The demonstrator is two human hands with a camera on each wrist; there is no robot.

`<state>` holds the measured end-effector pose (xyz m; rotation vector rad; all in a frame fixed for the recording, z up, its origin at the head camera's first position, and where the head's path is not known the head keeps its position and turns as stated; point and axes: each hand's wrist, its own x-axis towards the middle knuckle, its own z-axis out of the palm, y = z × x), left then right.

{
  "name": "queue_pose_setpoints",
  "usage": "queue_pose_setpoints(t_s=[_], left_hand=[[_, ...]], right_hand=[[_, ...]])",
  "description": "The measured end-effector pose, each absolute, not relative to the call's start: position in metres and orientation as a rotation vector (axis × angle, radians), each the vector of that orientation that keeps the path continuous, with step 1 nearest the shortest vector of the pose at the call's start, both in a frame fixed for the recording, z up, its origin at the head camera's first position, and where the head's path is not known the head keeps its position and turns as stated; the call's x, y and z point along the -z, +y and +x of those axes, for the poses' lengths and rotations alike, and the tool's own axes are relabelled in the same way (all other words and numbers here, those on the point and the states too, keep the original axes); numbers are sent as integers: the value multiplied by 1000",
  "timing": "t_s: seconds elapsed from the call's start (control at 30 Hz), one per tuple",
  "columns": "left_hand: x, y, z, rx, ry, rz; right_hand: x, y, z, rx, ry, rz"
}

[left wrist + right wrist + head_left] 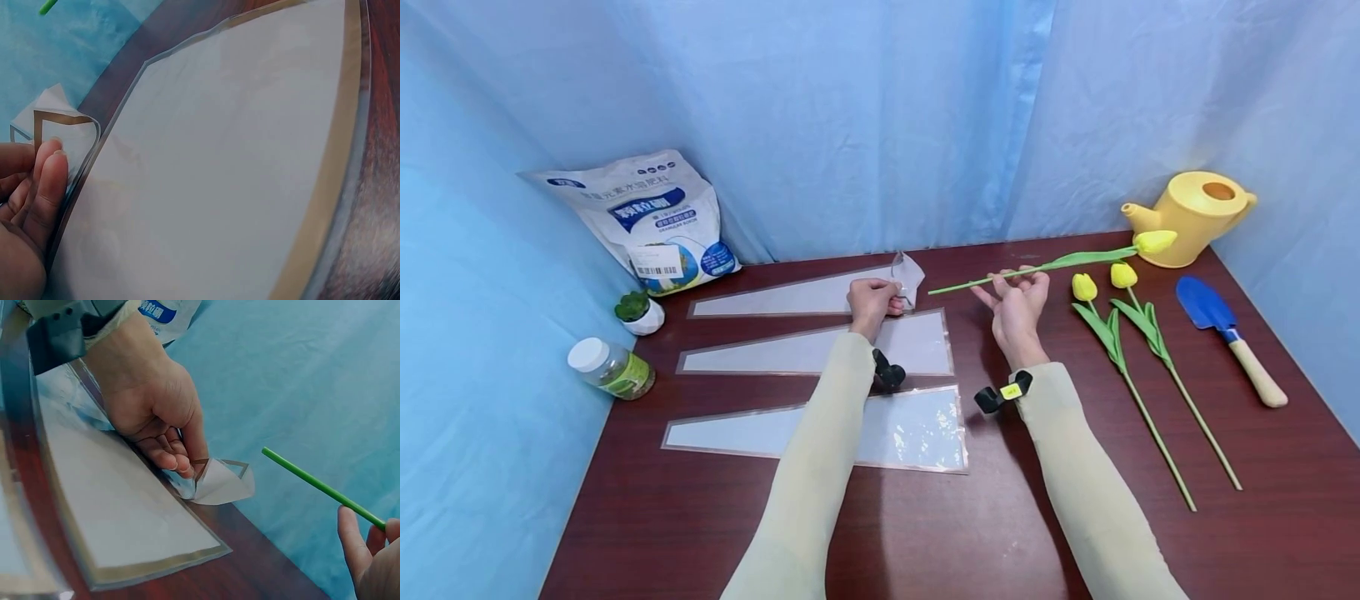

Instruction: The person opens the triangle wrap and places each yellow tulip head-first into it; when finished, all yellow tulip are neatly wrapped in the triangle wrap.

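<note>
My left hand pinches the wide end of the farthest tapered flower sleeve, a white sheet with a clear, brown-trimmed border. That corner stands lifted and folded in the right wrist view. Between the fingers of my right hand is the stem of a yellow artificial tulip. Its bare stem end points left toward the sleeve's wide end, apart from it, and its bloom is at the right. Two similar sleeves, a middle one and a near one, lie flat under my left forearm.
Two more yellow tulips lie at the right, beside a blue trowel. Behind them stands a yellow watering can. On the left are a fertilizer bag, a small potted succulent and a white-capped jar. Blue curtain surrounds the table.
</note>
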<state>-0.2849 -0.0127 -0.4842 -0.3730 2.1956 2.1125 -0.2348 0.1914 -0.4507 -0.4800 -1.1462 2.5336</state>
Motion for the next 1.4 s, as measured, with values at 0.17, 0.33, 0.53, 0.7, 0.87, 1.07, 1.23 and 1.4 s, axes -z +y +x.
queue_pose_setpoints(t_s=[0.17,0.33,0.53,0.7,0.87,1.07,1.23,1.4], left_hand=[[483,-12,-285,-2112,2189,-379],[483,-13,-285,-2108,2193,-383],[483,-14,-286,-2090,2198,-388],[482,-14,-286,-2100,2182,-362],[481,-13,-286,-2100,2166,-356],[476,-11,-288,-2002,2259,-300],[468,-7,-290,-1909,2387,-197],[457,2,-289,-1836,2550,-107]], right_hand=[[445,186,-248,-2495,-1166,-484],[442,180,-261,-2473,-1183,-494],[439,174,-274,-2448,-1202,-498],[439,170,-281,-2416,-1265,-508],[441,165,-286,-2372,-1342,-511],[446,162,-290,-2309,-1413,-534],[450,161,-291,-2259,-1481,-533],[452,158,-291,-2259,-1491,-534]])
